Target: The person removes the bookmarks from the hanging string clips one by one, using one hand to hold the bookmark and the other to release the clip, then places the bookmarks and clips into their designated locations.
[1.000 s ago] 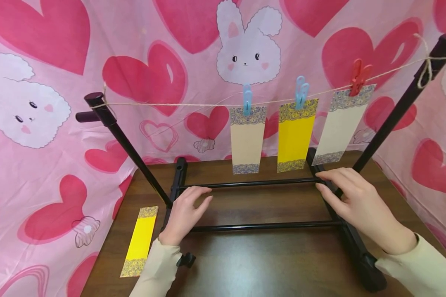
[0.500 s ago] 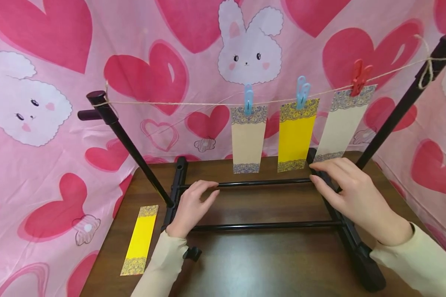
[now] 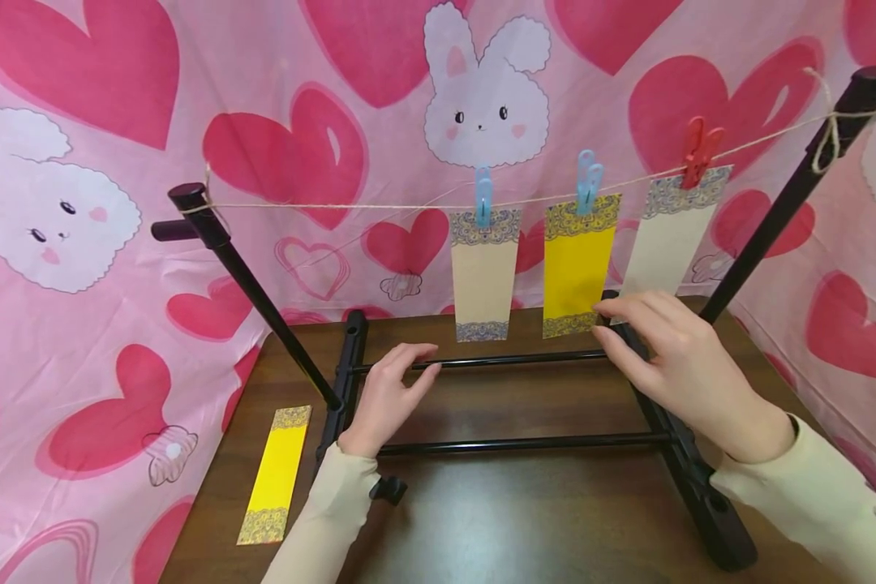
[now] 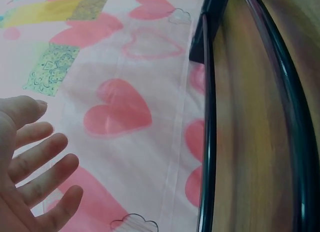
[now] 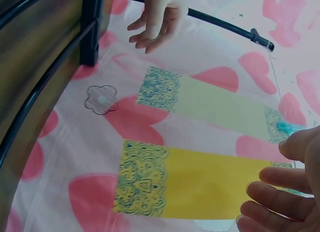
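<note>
Three patterned-border paper strips hang from a twine line [image 3: 336, 206]. The cream strip [image 3: 484, 280] and the yellow strip [image 3: 579, 268] are held by blue clothespins [image 3: 484, 199], the white strip [image 3: 672, 243] by a red clothespin [image 3: 699, 154]. My right hand [image 3: 675, 369], fingers loosely bent and holding nothing, hovers by the yellow strip's lower corner and covers the white strip's bottom. Whether it touches either strip, I cannot tell. My left hand [image 3: 390, 397] is lower left of the cream strip, also holding nothing; its spread fingers [image 4: 50, 157] show in the left wrist view.
A black rack [image 3: 518, 444] stands on the brown table [image 3: 496, 519], its two posts bearing the twine. Another yellow strip [image 3: 276, 474] lies flat at the left. A black knob [image 3: 389, 489] shows beside the left wrist. A pink heart-patterned cloth [image 3: 401, 49] hangs behind.
Both hands have risen a little. The left has shifted to the right and the right to the left, nearer the hanging strips. The strips and clothespins hang as before.
</note>
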### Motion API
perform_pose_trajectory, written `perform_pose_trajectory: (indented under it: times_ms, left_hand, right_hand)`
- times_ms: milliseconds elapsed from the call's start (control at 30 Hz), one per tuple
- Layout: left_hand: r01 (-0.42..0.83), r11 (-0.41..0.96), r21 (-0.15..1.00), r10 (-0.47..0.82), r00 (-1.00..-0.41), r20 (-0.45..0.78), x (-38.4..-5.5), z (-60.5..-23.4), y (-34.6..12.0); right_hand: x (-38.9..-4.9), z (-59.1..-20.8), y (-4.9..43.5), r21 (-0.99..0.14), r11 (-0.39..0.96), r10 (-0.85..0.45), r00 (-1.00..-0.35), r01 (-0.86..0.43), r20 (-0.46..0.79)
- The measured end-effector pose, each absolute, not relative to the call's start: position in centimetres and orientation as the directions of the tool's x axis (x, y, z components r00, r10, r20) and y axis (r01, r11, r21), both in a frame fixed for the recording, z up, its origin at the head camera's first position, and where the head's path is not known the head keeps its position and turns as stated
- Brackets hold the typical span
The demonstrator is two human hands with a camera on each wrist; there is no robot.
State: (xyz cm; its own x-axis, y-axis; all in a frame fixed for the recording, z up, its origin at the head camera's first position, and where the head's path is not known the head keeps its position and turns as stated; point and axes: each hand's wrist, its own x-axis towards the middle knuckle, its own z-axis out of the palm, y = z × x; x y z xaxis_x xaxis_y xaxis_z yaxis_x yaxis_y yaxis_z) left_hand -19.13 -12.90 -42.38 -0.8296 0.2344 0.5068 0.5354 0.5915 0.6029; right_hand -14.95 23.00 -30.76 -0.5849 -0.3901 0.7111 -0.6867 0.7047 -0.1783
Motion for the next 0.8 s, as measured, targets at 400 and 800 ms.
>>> perform_pose_trajectory:
  times_ms: [400,800]
  left_hand:
    - [0.573,0.480,0.665,0.219,-0.812,0.542,-20.2,-41.4,-11.4]
    - [0.573,0.424,0.701,0.193,-0.814,0.548,-20.8,-40.6,-9.9]
  right_hand:
    - [-15.5,-29.7,22.1,-0.231,0.669,-0.376,-0.589,-0.707,0.715]
    - [-16.1,-27.9,20.4,-0.249,0.618,-0.345,-0.542,-0.746,0.766]
